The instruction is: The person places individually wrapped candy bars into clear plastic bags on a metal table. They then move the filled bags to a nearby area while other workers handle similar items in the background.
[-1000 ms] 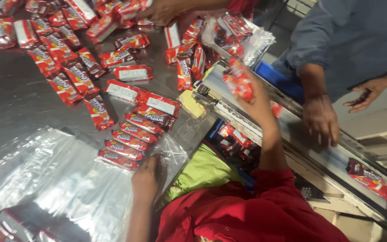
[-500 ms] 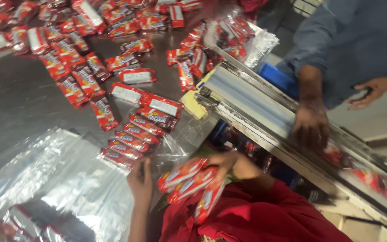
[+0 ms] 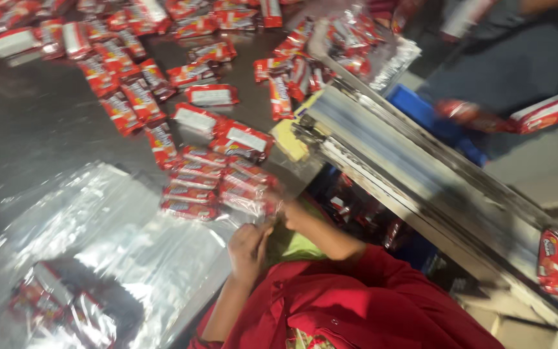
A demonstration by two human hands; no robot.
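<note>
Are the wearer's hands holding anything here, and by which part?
Both hands, left hand and right hand, meet at the clear plastic bag of stacked red packets; the exact grip is blurred.

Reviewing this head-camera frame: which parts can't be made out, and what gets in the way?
- Right hand: motion-blurred, so its grip on the red snack packets is unclear.
- Left hand: fingers curled at the clear plastic bag; whether they pinch it is unclear.
- Packets on the conveyor chute: smeared by motion.
- Co-worker beyond the chute: cut off by the top edge.
</note>
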